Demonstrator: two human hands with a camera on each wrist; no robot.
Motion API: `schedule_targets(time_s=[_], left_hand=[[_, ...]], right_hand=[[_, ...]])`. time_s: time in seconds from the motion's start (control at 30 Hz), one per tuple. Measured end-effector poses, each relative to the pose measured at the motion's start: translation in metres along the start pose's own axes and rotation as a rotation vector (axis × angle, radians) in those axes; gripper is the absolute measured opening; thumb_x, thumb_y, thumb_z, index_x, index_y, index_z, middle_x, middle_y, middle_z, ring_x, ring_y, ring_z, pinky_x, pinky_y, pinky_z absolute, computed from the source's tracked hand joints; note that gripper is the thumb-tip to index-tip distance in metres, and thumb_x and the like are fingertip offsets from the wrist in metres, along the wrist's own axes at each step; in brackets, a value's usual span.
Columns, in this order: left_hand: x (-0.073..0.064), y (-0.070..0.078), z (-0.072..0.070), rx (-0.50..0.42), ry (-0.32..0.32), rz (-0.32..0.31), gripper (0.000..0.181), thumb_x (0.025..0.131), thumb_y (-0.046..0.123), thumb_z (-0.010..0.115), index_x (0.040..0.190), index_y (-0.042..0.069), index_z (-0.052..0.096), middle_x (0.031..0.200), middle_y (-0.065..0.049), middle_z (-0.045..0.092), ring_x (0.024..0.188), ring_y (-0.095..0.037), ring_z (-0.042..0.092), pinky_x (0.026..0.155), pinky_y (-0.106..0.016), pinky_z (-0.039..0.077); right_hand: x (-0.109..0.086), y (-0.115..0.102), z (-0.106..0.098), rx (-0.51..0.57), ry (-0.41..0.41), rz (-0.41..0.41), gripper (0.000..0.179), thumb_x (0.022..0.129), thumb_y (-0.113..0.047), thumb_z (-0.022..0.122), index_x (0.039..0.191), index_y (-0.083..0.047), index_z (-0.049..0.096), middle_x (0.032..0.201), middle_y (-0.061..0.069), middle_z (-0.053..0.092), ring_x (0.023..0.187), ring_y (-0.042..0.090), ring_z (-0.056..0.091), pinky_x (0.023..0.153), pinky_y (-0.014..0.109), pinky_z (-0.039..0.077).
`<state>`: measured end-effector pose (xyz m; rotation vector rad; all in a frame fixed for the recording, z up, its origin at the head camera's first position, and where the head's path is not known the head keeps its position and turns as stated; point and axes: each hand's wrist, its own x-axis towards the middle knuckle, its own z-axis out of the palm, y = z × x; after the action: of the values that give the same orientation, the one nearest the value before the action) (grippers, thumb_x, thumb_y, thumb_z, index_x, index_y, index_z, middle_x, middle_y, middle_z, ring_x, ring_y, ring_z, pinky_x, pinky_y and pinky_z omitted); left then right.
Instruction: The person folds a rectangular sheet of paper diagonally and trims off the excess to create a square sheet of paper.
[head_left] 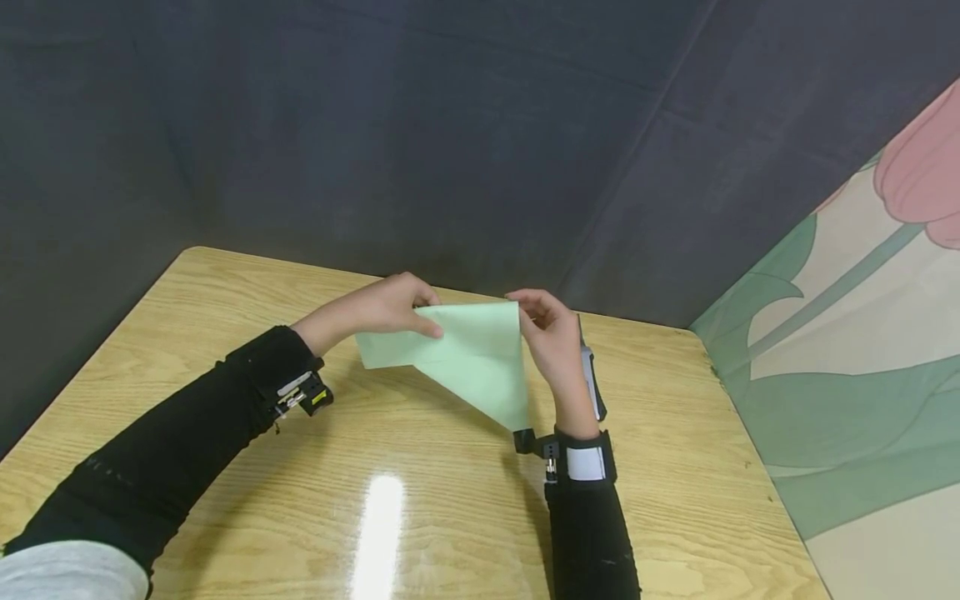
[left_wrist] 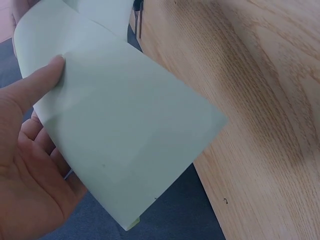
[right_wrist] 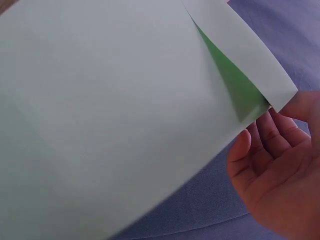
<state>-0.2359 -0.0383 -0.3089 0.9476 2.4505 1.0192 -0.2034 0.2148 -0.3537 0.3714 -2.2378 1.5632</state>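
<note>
A pale green sheet of paper (head_left: 480, 358), folded over along its top, is held up above the wooden table. My left hand (head_left: 397, 307) pinches its upper left part, thumb on the near face and fingers behind. In the left wrist view that thumb (left_wrist: 45, 77) presses on the paper (left_wrist: 120, 110). At the upper right corner my right hand (head_left: 551, 337) grips the edge. The right wrist view shows a narrow folded flap (right_wrist: 250, 55) standing slightly off the sheet, with a darker green gap behind it, and the right hand (right_wrist: 280, 165) at the flap's corner.
Under the hands lies a wood-grain table (head_left: 300, 517) with a bright light reflection. A grey and black object (head_left: 592, 383) shows beside the right wrist. Dark cloth (head_left: 420, 150) hangs behind the table, and a flower-patterned cloth (head_left: 862, 400) is on the right.
</note>
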Motion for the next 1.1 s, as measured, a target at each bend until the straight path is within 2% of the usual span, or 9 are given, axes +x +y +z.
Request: schedule_targets(time_s=[0.17, 0.27, 0.43, 0.5, 0.57, 0.7, 0.8, 0.93, 1.1], left_hand=[[-0.001, 0.002, 0.0, 0.016, 0.02, -0.014, 0.015, 0.074, 0.029, 0.068, 0.083, 0.017, 0.064, 0.081, 0.004, 0.061, 0.065, -0.014, 0.045, 0.06, -0.027, 0.037], [-0.003, 0.005, 0.004, 0.094, 0.036, -0.033, 0.015, 0.074, 0.031, 0.067, 0.082, 0.02, 0.063, 0.079, 0.005, 0.059, 0.064, -0.013, 0.043, 0.058, -0.028, 0.036], [-0.006, 0.019, 0.015, 0.295, 0.084, -0.033, 0.013, 0.073, 0.035, 0.067, 0.078, 0.025, 0.061, 0.073, 0.011, 0.056, 0.061, -0.009, 0.046, 0.054, -0.027, 0.037], [-0.007, 0.027, 0.019, 0.357, 0.111, -0.014, 0.012, 0.073, 0.034, 0.068, 0.079, 0.025, 0.062, 0.072, 0.012, 0.055, 0.062, -0.007, 0.049, 0.055, -0.026, 0.039], [-0.008, 0.034, 0.022, 0.403, 0.138, 0.011, 0.013, 0.073, 0.032, 0.069, 0.082, 0.025, 0.063, 0.072, 0.014, 0.055, 0.062, -0.006, 0.05, 0.055, -0.025, 0.04], [-0.009, 0.042, 0.026, 0.463, 0.159, 0.034, 0.015, 0.072, 0.031, 0.07, 0.084, 0.025, 0.064, 0.07, 0.013, 0.055, 0.059, -0.006, 0.05, 0.052, -0.025, 0.041], [-0.009, 0.042, 0.028, 0.489, 0.155, 0.035, 0.015, 0.071, 0.031, 0.07, 0.084, 0.025, 0.065, 0.07, 0.013, 0.055, 0.059, -0.006, 0.049, 0.051, -0.025, 0.041], [-0.01, 0.042, 0.031, 0.5, 0.159, 0.034, 0.014, 0.071, 0.031, 0.071, 0.083, 0.025, 0.065, 0.07, 0.013, 0.055, 0.058, -0.006, 0.049, 0.05, -0.025, 0.041], [-0.011, 0.043, 0.035, 0.496, 0.194, 0.045, 0.013, 0.07, 0.029, 0.072, 0.08, 0.025, 0.065, 0.069, 0.012, 0.056, 0.056, -0.006, 0.049, 0.048, -0.024, 0.041]], right_hand=[[-0.005, -0.036, 0.001, -0.073, 0.006, -0.005, 0.023, 0.088, -0.022, 0.05, 0.106, -0.01, 0.058, 0.087, 0.007, 0.059, 0.076, 0.019, 0.053, 0.065, 0.03, 0.043], [-0.008, -0.049, 0.001, -0.208, 0.027, -0.047, 0.028, 0.089, -0.028, 0.045, 0.11, -0.013, 0.056, 0.094, 0.0, 0.06, 0.083, 0.013, 0.052, 0.071, 0.03, 0.041], [-0.018, -0.07, 0.01, -0.602, 0.03, -0.323, 0.027, 0.086, -0.032, 0.051, 0.101, -0.013, 0.064, 0.097, -0.004, 0.06, 0.093, 0.012, 0.05, 0.079, 0.03, 0.039], [-0.021, -0.076, 0.017, -0.713, -0.003, -0.417, 0.027, 0.083, -0.033, 0.056, 0.096, -0.011, 0.066, 0.093, -0.001, 0.062, 0.092, 0.016, 0.051, 0.08, 0.031, 0.038], [-0.024, -0.08, 0.023, -0.773, -0.05, -0.455, 0.026, 0.081, -0.033, 0.06, 0.092, -0.01, 0.068, 0.088, -0.001, 0.063, 0.087, 0.017, 0.053, 0.079, 0.032, 0.038], [-0.029, -0.08, 0.029, -0.846, -0.114, -0.436, 0.025, 0.078, -0.034, 0.063, 0.088, -0.012, 0.069, 0.079, -0.003, 0.063, 0.074, 0.014, 0.052, 0.071, 0.03, 0.038], [-0.029, -0.078, 0.031, -0.829, -0.13, -0.394, 0.022, 0.076, -0.034, 0.065, 0.084, -0.014, 0.069, 0.075, -0.005, 0.063, 0.066, 0.012, 0.051, 0.064, 0.029, 0.038], [-0.03, -0.076, 0.033, -0.782, -0.116, -0.321, 0.017, 0.073, -0.033, 0.068, 0.078, -0.017, 0.069, 0.071, -0.007, 0.062, 0.061, 0.01, 0.051, 0.063, 0.028, 0.039], [-0.03, -0.076, 0.034, -0.794, -0.097, -0.244, 0.016, 0.071, -0.033, 0.069, 0.073, -0.018, 0.069, 0.067, -0.006, 0.061, 0.057, 0.012, 0.052, 0.064, 0.03, 0.041]])
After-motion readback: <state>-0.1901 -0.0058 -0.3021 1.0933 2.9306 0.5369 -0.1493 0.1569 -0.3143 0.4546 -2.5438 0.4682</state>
